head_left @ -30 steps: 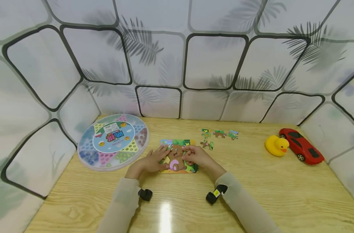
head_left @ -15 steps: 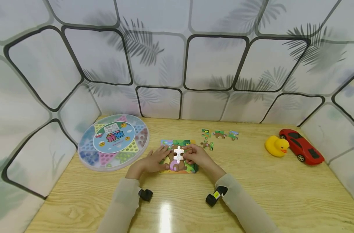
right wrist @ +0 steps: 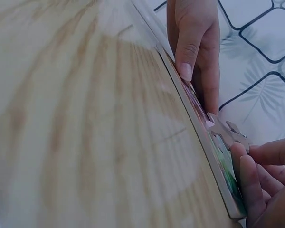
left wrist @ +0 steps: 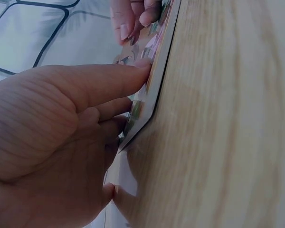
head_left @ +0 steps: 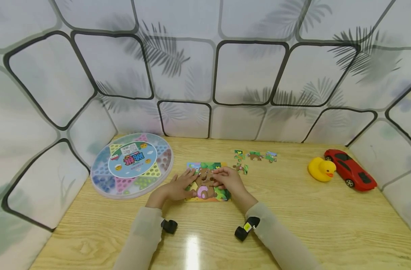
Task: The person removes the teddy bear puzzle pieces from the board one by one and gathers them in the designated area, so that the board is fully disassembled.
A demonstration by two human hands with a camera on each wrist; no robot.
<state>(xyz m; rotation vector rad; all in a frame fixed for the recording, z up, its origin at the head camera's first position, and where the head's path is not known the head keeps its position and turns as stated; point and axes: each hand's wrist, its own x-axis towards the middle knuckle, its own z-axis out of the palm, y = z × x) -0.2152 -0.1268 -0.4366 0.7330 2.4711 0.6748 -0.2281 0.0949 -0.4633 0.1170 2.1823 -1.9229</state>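
Observation:
A bear jigsaw puzzle (head_left: 208, 200) in a thin tray-like board lies on the table in the head view. My left hand (head_left: 179, 186) rests spread over its left side, and in the left wrist view the left thumb (left wrist: 118, 81) lies along the near edge. My right hand (head_left: 231, 182) pinches a brown puzzle piece (right wrist: 224, 131) between thumb and fingertips, tilted over the middle of the puzzle. In the head view this piece overlaps the bear's body. Behind the right hand lie several loose puzzle pieces (head_left: 255, 156), one of them close to its knuckles.
A round Chinese checkers board (head_left: 164, 176) lies at the left. At the right, a yellow rubber duck (head_left: 321, 169) sits beside a red toy car (head_left: 350, 170). A patterned cloth wall (head_left: 237, 120) stands behind the wooden table (head_left: 205, 243).
The piece in my right hand flashed bright white half a second ago and now shows brown, tilted differently. The right wrist has shifted slightly left. My left hand stays put.

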